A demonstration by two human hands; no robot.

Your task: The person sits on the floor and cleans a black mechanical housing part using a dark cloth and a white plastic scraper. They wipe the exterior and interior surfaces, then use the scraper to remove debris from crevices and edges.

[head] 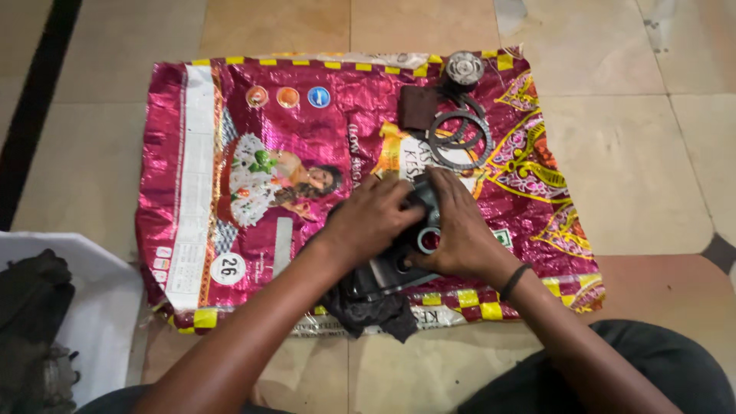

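Note:
Both my hands are closed around a dark metal machine part (420,201) that rests on a black rag (368,303). My left hand (368,218) grips its left side from above. My right hand (458,226) covers its right side, fingers next to a small grey ring (428,240) on the part. A black band is on my right wrist. Most of the part is hidden under my hands. Everything lies on a shiny magenta printed sack (230,138) spread flat on the tiled floor.
Several thin metal rings (460,138) lie stacked at the sack's far right, beside a dark brown pad (418,107) and a round toothed metal hub (464,69). A white sack (107,307) with dark cloth (31,307) on it sits at the lower left.

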